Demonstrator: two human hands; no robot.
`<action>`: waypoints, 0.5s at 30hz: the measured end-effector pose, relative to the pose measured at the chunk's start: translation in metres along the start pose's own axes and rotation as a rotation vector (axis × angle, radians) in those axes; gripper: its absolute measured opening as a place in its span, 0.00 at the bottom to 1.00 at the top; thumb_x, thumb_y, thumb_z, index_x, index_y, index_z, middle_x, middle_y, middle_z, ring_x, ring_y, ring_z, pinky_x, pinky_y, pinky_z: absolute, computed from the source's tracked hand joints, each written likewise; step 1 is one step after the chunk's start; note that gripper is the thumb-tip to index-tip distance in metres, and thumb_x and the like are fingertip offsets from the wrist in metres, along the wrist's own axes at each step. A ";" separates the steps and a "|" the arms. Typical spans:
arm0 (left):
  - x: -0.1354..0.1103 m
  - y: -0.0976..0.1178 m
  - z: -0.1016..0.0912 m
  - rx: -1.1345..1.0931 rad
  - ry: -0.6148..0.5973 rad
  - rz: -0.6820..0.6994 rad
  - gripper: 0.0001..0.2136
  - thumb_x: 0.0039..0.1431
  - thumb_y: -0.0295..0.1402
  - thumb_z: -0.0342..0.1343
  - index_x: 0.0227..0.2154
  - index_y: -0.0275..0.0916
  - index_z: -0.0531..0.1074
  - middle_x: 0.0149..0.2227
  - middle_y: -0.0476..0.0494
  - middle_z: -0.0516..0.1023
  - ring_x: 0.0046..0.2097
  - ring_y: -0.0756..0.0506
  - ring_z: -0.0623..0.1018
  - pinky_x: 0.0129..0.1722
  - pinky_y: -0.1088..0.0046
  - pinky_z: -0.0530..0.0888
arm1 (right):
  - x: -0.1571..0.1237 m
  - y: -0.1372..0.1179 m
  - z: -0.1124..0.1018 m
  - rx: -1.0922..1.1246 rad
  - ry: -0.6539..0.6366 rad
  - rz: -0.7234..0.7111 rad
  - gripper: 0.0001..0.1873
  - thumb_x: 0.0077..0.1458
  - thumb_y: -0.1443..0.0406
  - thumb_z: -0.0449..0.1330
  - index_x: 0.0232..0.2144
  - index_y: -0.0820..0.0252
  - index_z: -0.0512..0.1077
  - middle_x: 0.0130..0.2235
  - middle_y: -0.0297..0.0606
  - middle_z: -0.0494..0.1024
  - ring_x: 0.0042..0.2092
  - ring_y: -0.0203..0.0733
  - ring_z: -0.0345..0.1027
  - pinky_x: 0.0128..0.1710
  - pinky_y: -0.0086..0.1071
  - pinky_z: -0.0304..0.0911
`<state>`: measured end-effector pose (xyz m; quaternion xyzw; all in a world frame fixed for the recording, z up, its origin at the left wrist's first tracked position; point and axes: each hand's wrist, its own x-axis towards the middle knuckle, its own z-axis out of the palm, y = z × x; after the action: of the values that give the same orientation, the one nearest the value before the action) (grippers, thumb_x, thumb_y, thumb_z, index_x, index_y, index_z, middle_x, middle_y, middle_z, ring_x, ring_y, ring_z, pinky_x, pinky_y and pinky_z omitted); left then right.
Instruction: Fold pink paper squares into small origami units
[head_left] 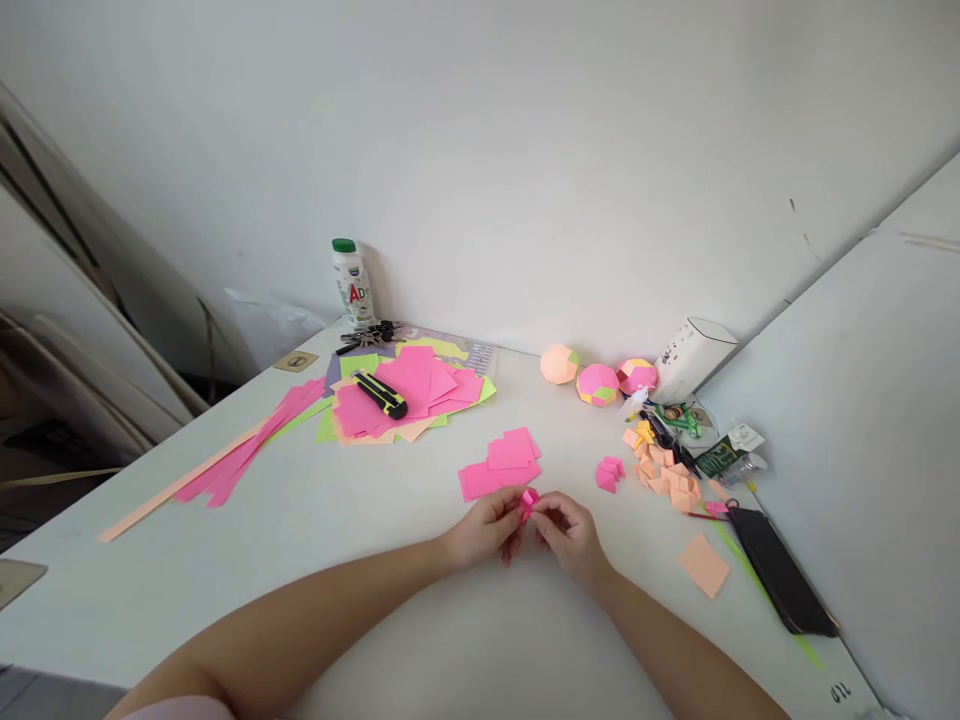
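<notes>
Between my two hands is a small folded piece of pink paper point(529, 500), partly covered by fingers. My left hand point(491, 525) pinches it from the left, and my right hand point(570, 535) grips its right side with thumb and fingertips. Just beyond the left hand lie loose pink paper squares point(510, 455). To the right of the right hand sits a little cluster of folded pink pieces point(610, 473). Farther right is a heap of folded peach pieces point(667, 480).
A pile of pink and green paper point(420, 385) with a utility knife point(380, 394) on top lies back left, near a bottle point(352, 285). Paper strips point(247, 450) stretch left. Paper balls point(598, 384) stand by the wall. A black case point(780, 570) and a peach square point(704, 565) lie right.
</notes>
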<state>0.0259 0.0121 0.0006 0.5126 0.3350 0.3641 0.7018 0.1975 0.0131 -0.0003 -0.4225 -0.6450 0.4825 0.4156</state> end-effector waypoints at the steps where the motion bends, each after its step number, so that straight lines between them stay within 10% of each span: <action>1: -0.001 0.001 0.000 0.004 -0.012 0.001 0.22 0.57 0.48 0.50 0.48 0.37 0.64 0.19 0.54 0.65 0.20 0.51 0.68 0.19 0.76 0.68 | 0.000 0.000 0.000 0.017 0.004 0.035 0.08 0.53 0.59 0.59 0.30 0.58 0.69 0.25 0.33 0.69 0.23 0.35 0.63 0.23 0.30 0.63; 15: -0.003 0.000 0.004 0.044 0.062 0.009 0.24 0.58 0.41 0.51 0.55 0.38 0.54 0.23 0.55 0.64 0.21 0.51 0.69 0.19 0.75 0.68 | 0.002 -0.003 0.000 0.065 -0.040 0.077 0.11 0.52 0.61 0.59 0.38 0.57 0.65 0.31 0.33 0.69 0.26 0.34 0.63 0.25 0.28 0.61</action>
<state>0.0280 0.0077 0.0021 0.5180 0.3623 0.3756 0.6777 0.1965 0.0148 0.0033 -0.4237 -0.6204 0.5272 0.3970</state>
